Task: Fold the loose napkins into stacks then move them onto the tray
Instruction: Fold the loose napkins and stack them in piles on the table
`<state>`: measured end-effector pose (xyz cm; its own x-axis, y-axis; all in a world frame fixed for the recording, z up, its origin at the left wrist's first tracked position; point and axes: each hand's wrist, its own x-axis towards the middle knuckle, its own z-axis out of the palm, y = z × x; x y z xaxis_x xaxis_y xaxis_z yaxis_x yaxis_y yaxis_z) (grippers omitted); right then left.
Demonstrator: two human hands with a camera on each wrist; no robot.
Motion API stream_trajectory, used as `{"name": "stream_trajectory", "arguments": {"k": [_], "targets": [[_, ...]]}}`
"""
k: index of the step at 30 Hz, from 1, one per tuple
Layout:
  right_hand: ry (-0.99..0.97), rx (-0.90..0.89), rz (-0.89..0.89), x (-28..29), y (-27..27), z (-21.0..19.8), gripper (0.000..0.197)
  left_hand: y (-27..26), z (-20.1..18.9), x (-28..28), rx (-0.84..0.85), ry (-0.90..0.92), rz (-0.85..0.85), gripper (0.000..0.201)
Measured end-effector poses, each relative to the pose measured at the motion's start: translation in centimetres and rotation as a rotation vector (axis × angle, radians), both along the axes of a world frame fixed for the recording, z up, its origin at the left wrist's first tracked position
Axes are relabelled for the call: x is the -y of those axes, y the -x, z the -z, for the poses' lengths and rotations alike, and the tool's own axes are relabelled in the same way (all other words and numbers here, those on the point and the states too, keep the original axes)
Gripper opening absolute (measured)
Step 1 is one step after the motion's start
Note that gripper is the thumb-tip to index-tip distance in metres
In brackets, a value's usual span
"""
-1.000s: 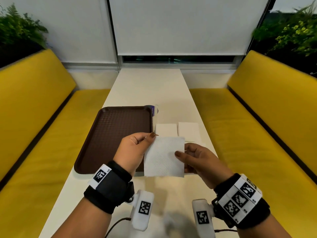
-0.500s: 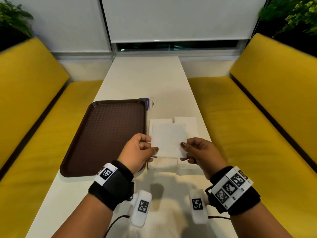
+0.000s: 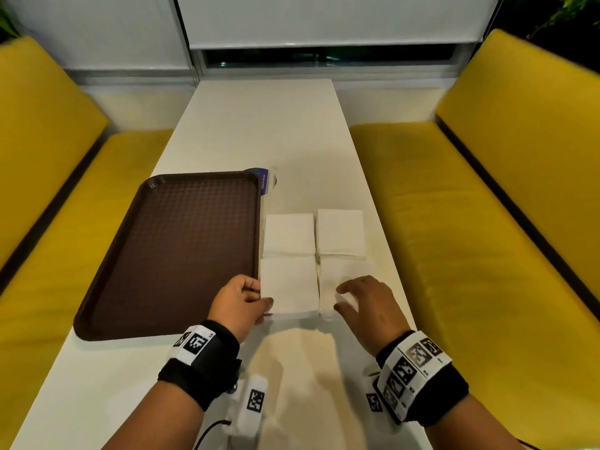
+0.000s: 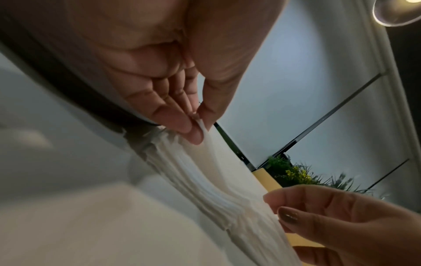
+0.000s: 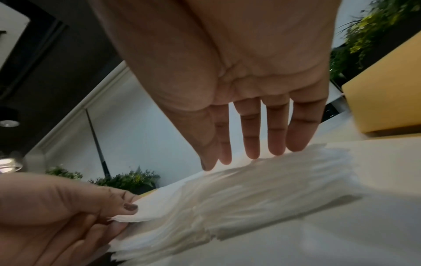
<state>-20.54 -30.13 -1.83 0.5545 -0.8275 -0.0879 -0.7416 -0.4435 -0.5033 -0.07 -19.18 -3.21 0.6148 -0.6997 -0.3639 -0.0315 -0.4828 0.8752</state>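
Observation:
Four stacks of folded white napkins lie in a two-by-two block on the white table, just right of the brown tray. My left hand pinches the near left corner of the top napkin on the near-left stack; the left wrist view shows thumb and forefinger closed on that corner. My right hand hovers over the near-right stack with straight fingers, holding nothing. The far-left stack and far-right stack lie untouched. The tray holds nothing.
A small clear stand with a purple card stands at the tray's far right corner. Yellow benches run along both sides of the table. The table's right edge is close to the right-hand stacks.
The napkin that both hands held in the air has come down onto the near-left stack. My right hand has let go and shifted right over the near-right stack.

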Motion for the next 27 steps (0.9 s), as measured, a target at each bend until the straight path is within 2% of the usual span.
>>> {"name": "stream_trajectory", "arguments": {"k": [9, 13, 19, 27], "targets": [[-0.02, -0.041, 0.005, -0.3, -0.1, -0.1, 0.031, 0.2, -0.2, 0.1, 0.209, -0.105, 0.017, 0.025], [0.031, -0.054, -0.01, -0.8, -0.1, -0.9, 0.032, -0.1, -0.7, -0.6, 0.247, -0.122, -0.018, 0.029], [0.088, 0.003, -0.075, -2.7, -0.5, -3.1, 0.033, -0.4, -1.6, -2.6, 0.303, -0.105, -0.028, 0.024], [-0.059, 0.101, -0.276, -9.1, -3.1, -4.2, 0.027, -2.3, -1.8, -10.0, 0.322, -0.11, -0.113, 0.016]]}}
